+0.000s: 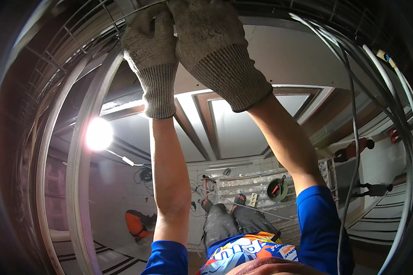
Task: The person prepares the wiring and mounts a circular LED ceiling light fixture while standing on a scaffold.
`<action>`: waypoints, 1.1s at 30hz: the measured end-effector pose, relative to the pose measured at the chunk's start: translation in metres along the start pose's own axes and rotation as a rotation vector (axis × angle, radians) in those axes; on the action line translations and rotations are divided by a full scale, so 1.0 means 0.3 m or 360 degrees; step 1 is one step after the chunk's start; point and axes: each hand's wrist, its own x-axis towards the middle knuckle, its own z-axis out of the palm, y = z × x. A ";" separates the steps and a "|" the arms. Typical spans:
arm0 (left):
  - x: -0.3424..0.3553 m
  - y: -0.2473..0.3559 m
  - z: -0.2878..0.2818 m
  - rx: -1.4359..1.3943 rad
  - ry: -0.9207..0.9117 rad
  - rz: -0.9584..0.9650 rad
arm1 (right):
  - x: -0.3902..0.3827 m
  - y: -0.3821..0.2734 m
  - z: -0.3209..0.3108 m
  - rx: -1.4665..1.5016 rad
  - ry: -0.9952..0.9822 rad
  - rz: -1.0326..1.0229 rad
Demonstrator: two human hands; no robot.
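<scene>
Both my arms reach up overhead in grey knitted gloves. My left hand [149,48] is closed at a wire mesh tray [69,34] along the top edge, its fingers curled by the wire. My right hand [211,43] is right beside it, partly over the same edge; its fingertips are hidden at the top, so what they hold I cannot make out. A pale ceiling board [284,55] lies behind my hands.
A lit bulb [99,134] hangs beside metal rails [78,192] at left. Cables [353,101] run down the right. Below are a slatted platform [229,183] under my feet, a bucket [276,188] with tools, a person in orange [137,222] and people [353,151] at right.
</scene>
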 end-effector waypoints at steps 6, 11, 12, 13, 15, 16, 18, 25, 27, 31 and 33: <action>-0.037 0.071 0.041 -0.0263 -0.0058 -0.0007 | 0.004 0.089 0.056 0.0014 0.0103 -0.0063; -0.007 -0.002 -0.019 0.0027 -0.0049 0.0290 | -0.018 0.058 0.110 0.0609 0.0440 -0.0169; -0.005 -0.013 -0.006 0.0139 0.0009 0.0439 | -0.019 0.071 0.121 0.0593 0.0443 -0.0167; -0.011 -0.001 0.008 0.0182 0.0028 0.0510 | -0.015 0.089 0.128 0.0605 0.0545 -0.0274; -0.029 0.023 0.038 0.0252 0.0160 0.0486 | -0.034 0.122 0.136 0.0597 0.0640 -0.0377; -0.038 0.037 0.045 0.0280 0.0266 0.0391 | -0.046 0.113 0.106 0.0448 0.0407 -0.0207; -0.049 0.016 0.032 0.0257 0.0339 0.0455 | -0.090 0.084 0.056 0.0306 0.0196 -0.0034; -0.105 0.008 -0.008 0.0383 0.0564 0.0566 | -0.329 0.139 0.008 0.0546 -0.0154 -0.0223; -0.127 0.026 -0.019 0.0330 0.0639 0.0546 | -0.393 0.174 0.032 0.0401 -0.0306 -0.0187; -0.227 -0.013 -0.005 -0.0015 0.0633 0.0421 | -0.467 0.207 0.049 0.0240 0.0110 0.0254; -0.247 -0.017 -0.022 -0.0073 0.0618 0.0417 | -0.490 0.235 0.103 0.0455 0.0257 0.0520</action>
